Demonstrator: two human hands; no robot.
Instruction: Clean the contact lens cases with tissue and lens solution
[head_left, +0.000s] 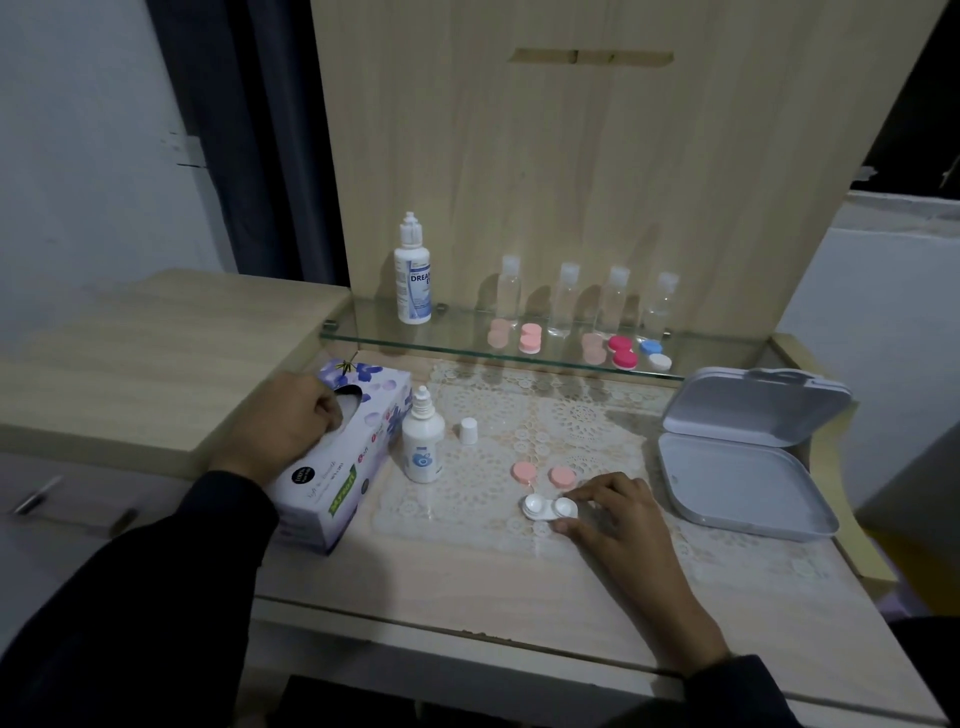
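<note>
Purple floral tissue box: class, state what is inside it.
White tissue shows through the oval opening of the purple floral cardboard tissue box, gripped by the left hand. Cardboard and that hand hide the rest.

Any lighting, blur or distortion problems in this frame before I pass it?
Head view: dim overall, yet the white lens case in the right hand reads clearly; clear bottles cast soft shadows on the wooden back panel; the drawer handle at the picture's left edge is smeared; wide-angle bending curves the table edges.
</note>
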